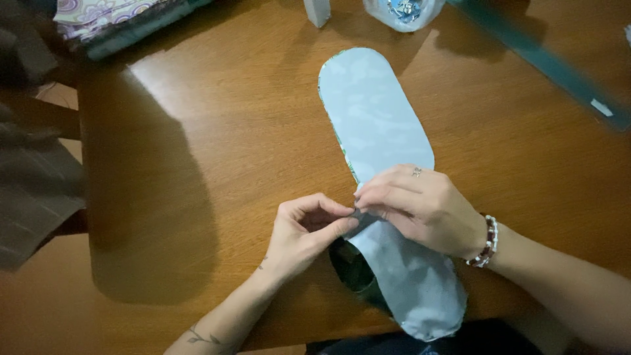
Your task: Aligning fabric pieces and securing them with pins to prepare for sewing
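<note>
The left hand (305, 227) pinches the left edge of the fabric piece (378, 125) between thumb and forefinger, at about the middle of its length. The right hand (417, 207) meets it at the same spot, fingers curled and pressed together on the edge, fingertips touching those of the left hand. The right hand carries a ring (416, 171) and a beaded bracelet (488, 241) at the wrist.

The fabric piece is long, pale grey-blue, with rounded ends. It lies flat on the wooden bench (217, 151), running from the far centre to the near edge, slightly right of centre. A patterned green layer (355, 269) shows beneath its left edge, near the hands.

At the far edge of the bench stand a white upright object (317, 11) and, just right of it, a clear container (402, 13) holding small metallic items. A dark green ruler (559, 69) lies diagonally at the far right. Folded patterned cloth (112, 16) sits at the far left corner.
</note>
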